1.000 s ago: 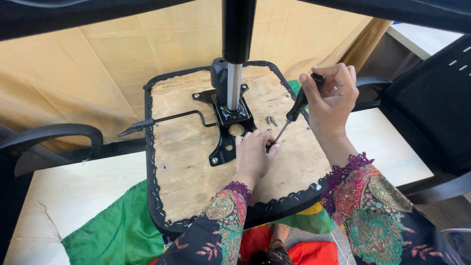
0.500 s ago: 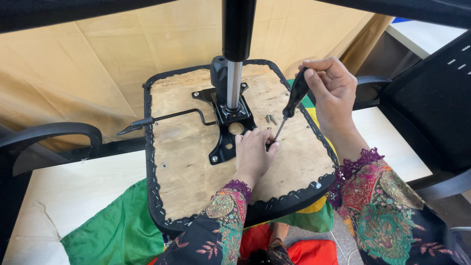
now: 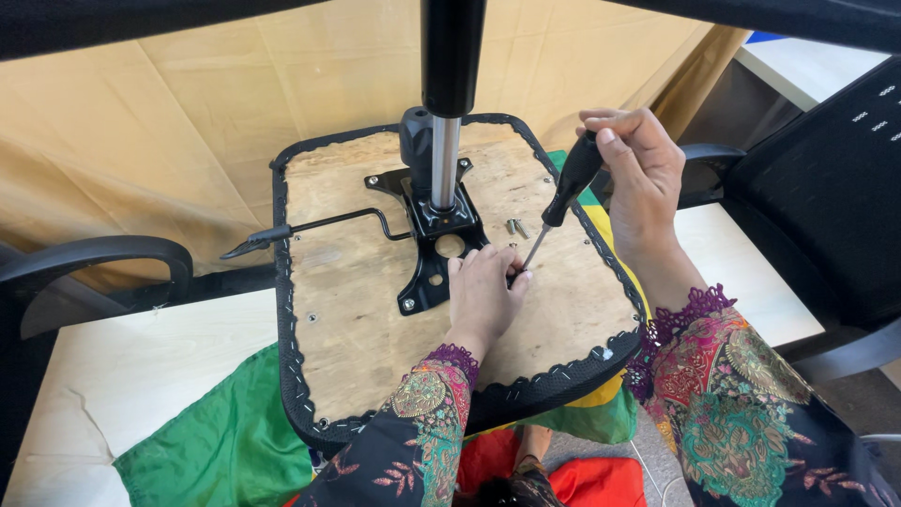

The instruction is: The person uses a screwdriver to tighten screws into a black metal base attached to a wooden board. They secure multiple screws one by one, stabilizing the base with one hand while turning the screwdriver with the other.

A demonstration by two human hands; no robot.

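On the bare plywood underside of an upturned office-chair seat (image 3: 375, 310), near its right-hand part, the thin steel shaft of a black-handled screwdriver (image 3: 563, 192) comes down at a slant and meets the wood just beside the right arm of the black stamped-metal mounting plate (image 3: 436, 249). The right hand (image 3: 638, 169) is closed around the top of the rubbery black handle, thumb and fingertips pinching it, which suits turning the tool while pressing along its length. The left hand (image 3: 483, 291) lies flat on the wood with its fingers gathered at the tip of the shaft, apparently steadying the tip or a screw there; the screw itself is hidden under the fingers, so whether anything is pinched cannot be told.

Two short silvery bolts (image 3: 517, 227) lie loose on the board just above the tip, close to both hands. One bolt head (image 3: 407, 303) shows seated in the lower-left foot of the plate. From the plate's centre a polished gas-lift cylinder (image 3: 443, 169) rises straight towards the camera into a wider matt black sleeve. A bent black lever rod with a moulded paddle grip (image 3: 282, 233) sticks out leftwards past the seat's edge.

Black fabric is stapled around the rounded board's rim. The seat rests on a pale tabletop (image 3: 141, 357) draped with green, yellow and red cloth (image 3: 216, 441), probably as padding. A curved black armrest (image 3: 103, 258) sits left, and a black mesh chair back (image 3: 835, 178) stands right.
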